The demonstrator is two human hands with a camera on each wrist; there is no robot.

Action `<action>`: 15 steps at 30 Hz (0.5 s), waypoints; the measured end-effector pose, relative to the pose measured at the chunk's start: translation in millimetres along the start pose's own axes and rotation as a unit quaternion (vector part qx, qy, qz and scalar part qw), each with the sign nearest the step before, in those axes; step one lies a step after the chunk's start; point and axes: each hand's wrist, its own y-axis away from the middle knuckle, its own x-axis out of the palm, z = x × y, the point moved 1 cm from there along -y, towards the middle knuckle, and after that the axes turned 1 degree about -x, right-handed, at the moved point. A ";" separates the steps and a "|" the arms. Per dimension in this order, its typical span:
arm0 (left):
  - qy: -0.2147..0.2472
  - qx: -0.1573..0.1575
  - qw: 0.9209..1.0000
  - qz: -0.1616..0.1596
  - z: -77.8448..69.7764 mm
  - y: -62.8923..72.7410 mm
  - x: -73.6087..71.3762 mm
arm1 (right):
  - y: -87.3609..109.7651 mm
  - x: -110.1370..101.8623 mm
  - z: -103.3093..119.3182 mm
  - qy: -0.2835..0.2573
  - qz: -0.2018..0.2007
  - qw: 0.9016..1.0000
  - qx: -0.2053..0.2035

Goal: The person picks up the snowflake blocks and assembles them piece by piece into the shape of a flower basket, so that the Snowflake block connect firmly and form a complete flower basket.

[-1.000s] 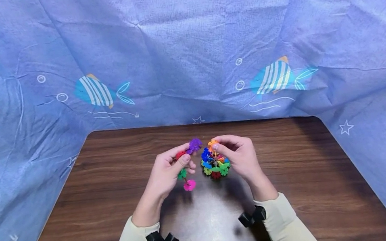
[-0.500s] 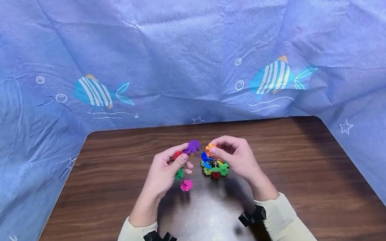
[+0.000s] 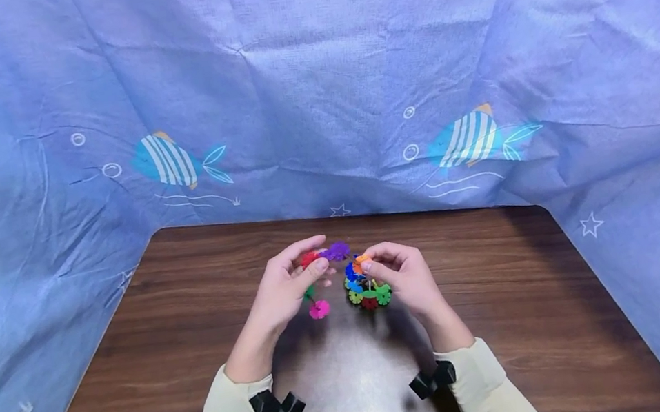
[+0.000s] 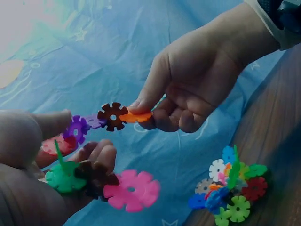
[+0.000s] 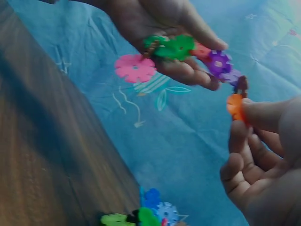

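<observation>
My left hand (image 3: 280, 283) holds a chain of snowflake-shaped plastic discs, its thumb by the red disc (image 4: 57, 145) and the purple disc (image 4: 71, 129). A green disc (image 4: 65, 180), a brown one and a pink disc (image 4: 143, 194) hang along the palm side. At the chain's far end, a second brown disc (image 4: 107, 120) meets an orange disc (image 4: 138, 116), which my right hand (image 3: 410, 279) pinches between thumb and forefinger. Both hands are raised above the table, close together.
A cluster of several joined multicoloured discs (image 3: 383, 294) stands on the brown wooden table (image 3: 197, 335), below and beside my right hand. A blue fish-print cloth (image 3: 315, 96) surrounds the table's back and sides. Black wrist cameras (image 3: 278, 406) sit on both sleeves.
The orange disc and the purple end of the chain have come closer together. My right hand has shifted slightly down and left. My left forefinger has lifted away from the red disc.
</observation>
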 end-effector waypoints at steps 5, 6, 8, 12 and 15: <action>-0.001 0.031 0.999 -0.024 -11.3 -4.4 4.1 | 6.5 2.5 1.7 -0.041 -0.043 0.998 0.005; 0.002 0.037 0.999 -0.030 -13.7 -4.5 4.5 | 7.6 2.5 2.3 -0.046 -0.050 0.998 0.003; 0.013 0.049 0.998 -0.041 -18.0 -4.1 5.2 | 9.0 2.0 3.6 -0.060 -0.061 0.996 -0.003; 0.069 0.066 0.994 -0.056 -19.3 -0.5 4.2 | 10.4 -0.1 7.1 -0.093 -0.078 0.993 -0.010; 0.101 0.067 0.991 -0.064 -11.1 3.7 2.0 | 10.4 -3.7 9.6 -0.117 -0.092 0.989 -0.005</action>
